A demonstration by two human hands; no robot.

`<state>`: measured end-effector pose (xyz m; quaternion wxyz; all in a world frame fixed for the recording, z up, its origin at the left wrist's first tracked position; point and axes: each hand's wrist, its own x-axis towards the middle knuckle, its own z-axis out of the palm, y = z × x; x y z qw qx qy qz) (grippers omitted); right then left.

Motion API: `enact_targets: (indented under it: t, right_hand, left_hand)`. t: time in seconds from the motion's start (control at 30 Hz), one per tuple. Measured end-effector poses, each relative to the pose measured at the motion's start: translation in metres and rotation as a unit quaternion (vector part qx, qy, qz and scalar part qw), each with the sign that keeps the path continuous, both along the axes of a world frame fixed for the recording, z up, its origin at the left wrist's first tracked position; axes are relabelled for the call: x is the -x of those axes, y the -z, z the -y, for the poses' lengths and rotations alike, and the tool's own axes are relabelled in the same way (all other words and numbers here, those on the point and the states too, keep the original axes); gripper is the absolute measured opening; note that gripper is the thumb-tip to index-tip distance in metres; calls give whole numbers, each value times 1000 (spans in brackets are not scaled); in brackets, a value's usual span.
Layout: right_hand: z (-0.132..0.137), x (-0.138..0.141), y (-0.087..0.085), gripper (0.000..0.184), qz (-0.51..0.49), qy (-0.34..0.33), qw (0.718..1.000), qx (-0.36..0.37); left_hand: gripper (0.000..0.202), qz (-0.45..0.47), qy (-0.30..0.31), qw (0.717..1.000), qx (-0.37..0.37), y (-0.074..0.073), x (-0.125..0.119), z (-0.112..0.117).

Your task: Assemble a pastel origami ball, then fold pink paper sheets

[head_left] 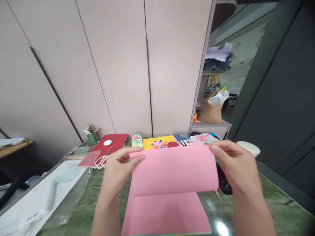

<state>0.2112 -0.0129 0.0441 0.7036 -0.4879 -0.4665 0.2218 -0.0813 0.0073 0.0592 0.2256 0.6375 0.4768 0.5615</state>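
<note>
A sheet of pink paper (174,172) is raised in front of me, its lower part curving. My left hand (120,165) pinches its upper left corner between thumb and fingers. At the upper right corner, my right hand (230,160) grips it the same way. Beneath the raised sheet lies more pink paper (167,214) on the table; whether the two are joined I cannot tell. Behind the sheet's top edge, partly covered, are small pink, blue and yellow pieces (159,144) on a yellow sheet (149,143).
White-handled scissors (102,159) and a round white item (107,143) lie on a red sheet (115,139) at back left. A clear plastic sleeve (73,200) covers the left side. A black object (222,180) and a white bowl (249,149) sit right. Cabinet doors (123,65) rise behind.
</note>
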Motion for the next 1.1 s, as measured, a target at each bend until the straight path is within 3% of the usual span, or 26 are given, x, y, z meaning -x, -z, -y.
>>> enact_targets:
  t: [0.17,0.5,1.1]
  right_hand:
    - [9,5,-7,29,58,28,998,-17]
    - [19,7,-14,14,141,29,986,-78]
    - [20,7,-16,12,138,10,987,-87]
  left_hand:
    - [22,14,17,1000,16,2,6,-3]
    - [22,15,0,999,41,2,14,-4]
    - [25,5,-8,1000,26,4,19,-6]
